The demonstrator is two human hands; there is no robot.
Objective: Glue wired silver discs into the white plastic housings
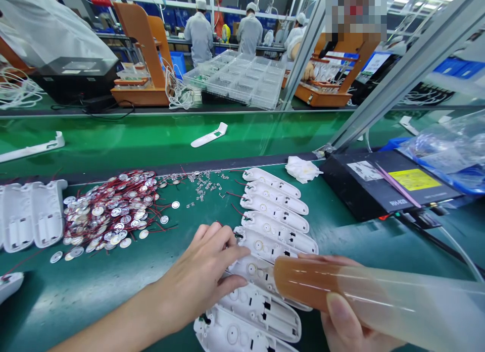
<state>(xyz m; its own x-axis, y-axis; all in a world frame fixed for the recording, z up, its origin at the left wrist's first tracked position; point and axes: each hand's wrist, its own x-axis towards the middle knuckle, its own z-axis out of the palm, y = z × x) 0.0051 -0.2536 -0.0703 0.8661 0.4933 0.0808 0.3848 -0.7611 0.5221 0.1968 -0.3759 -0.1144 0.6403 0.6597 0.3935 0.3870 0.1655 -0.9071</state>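
A column of several white plastic shells lies on the green table, each with a small round disc seat. My right hand is wrapped round a large translucent tube with an amber front part, whose tip points at a shell in the lower middle of the column. My left hand rests at the left ends of the shells, thumb and forefinger apart beside that same shell. Nothing shows between its fingers. Left of it lies a heap of round metal discs with red wires.
Small clear parts lie behind my left hand. White shells stand at far left. A black box and crumpled white tissue are at right. Beyond runs a green belt with white pieces. People work behind.
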